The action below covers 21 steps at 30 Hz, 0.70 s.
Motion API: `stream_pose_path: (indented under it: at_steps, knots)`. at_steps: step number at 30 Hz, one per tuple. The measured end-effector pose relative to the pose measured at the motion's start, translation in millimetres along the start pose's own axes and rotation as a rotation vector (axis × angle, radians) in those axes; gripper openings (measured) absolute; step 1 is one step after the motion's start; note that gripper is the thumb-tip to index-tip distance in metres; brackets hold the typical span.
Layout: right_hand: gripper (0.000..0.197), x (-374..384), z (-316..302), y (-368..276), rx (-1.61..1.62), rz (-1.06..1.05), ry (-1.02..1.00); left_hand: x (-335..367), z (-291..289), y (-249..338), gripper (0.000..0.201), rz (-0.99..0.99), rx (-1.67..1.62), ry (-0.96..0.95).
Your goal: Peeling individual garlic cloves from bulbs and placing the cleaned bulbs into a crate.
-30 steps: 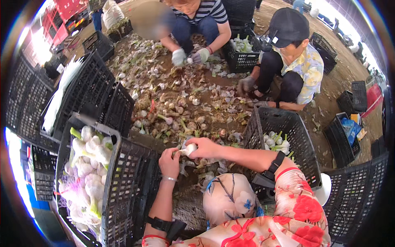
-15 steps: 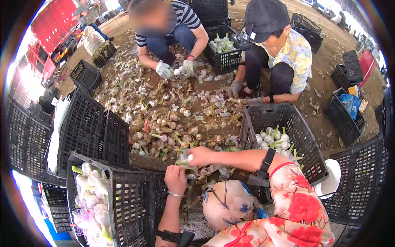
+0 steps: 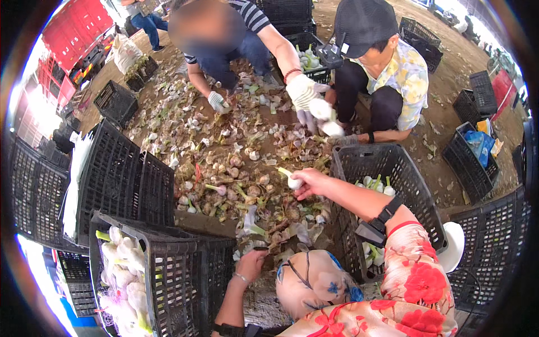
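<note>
My right hand (image 3: 313, 184) is closed on a peeled white garlic bulb (image 3: 293, 182) with a short green stem, beside the left wall of a black crate (image 3: 412, 188) that holds several clean bulbs. Lower down, my left hand (image 3: 251, 265) is closed near the ground. A small dark edge shows at its fingertips; I cannot make out what it is. Loose papery skins (image 3: 250, 222) lie just beyond that hand. Past them spreads a heap of unpeeled garlic bulbs (image 3: 255, 190) with roots and stems.
Across the heap squat two people; one reaches a gloved hand (image 3: 306, 95) toward my crate, the other wears a black cap (image 3: 365, 28). To my left stands a black crate (image 3: 185, 281) with garlic beside it. More crates (image 3: 115, 104) stand around. A patterned cloth bundle (image 3: 311, 281) is below my hands.
My right hand has moved right and away from me with the garlic bulb, parting from my left hand, which has dropped lower. The co-worker's gloved hand has swung right toward the crate.
</note>
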State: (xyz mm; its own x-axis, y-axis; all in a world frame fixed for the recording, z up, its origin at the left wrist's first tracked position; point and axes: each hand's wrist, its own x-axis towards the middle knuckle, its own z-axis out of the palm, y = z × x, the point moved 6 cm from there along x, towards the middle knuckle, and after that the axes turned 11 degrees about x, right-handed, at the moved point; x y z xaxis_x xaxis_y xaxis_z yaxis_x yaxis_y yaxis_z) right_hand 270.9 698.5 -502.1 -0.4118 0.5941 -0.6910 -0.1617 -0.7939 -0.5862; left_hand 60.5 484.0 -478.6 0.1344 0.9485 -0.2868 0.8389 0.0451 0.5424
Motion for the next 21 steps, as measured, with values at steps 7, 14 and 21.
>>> stream_pose_path:
  at_steps: [7,14,21]
  knots:
    - [0.037,-38.7,-0.2,-18.0,0.092,0.061,-0.09,-7.2,17.6,-9.8,0.028,-0.118,0.092,-0.071]
    - [0.038,-8.3,-16.2,12.0,0.201,0.097,-0.07,-9.3,33.0,-24.7,0.031,-0.002,-0.048,0.032]
    - [0.066,-28.2,-27.8,-242.6,0.45,-0.748,0.207,-22.0,35.6,-17.7,0.037,-0.147,-0.091,-0.06]
